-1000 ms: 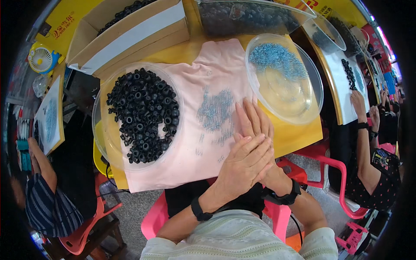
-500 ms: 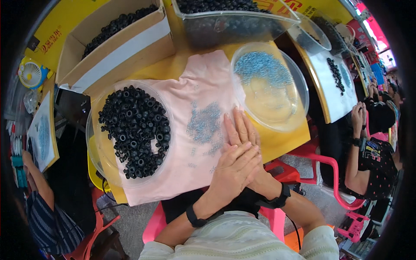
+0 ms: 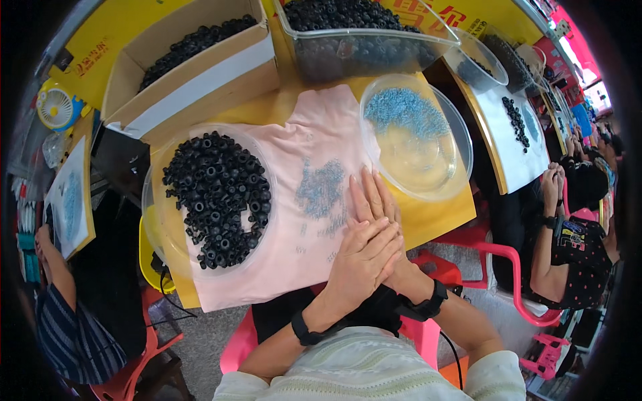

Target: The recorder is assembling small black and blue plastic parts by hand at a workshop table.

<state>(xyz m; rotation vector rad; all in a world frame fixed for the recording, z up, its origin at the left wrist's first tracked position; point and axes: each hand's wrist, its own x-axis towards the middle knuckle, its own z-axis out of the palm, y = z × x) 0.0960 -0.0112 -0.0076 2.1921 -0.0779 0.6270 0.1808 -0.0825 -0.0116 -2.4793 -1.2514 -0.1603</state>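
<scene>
My left hand lies across the back of my right hand, its fingers stretched and close together. My right hand points away from me, fingers extended, near the right edge of a pink cloth. Neither hand holds anything that I can see; the palm of the right one is hidden. Beside its fingertips, tiny blue-grey pieces are scattered on the cloth, too small to make out. To the left, a round clear tray holds many black ring-shaped parts. On the right, another round clear tray holds more blue pieces.
A cardboard box and a clear plastic bin, both with black parts, stand at the back. Co-workers sit at boards on both sides, one in a striped top. A red chair is at right.
The view has shifted slightly, so the trays and boxes sit a little differently in the picture. My hands stay crossed, left over right.
</scene>
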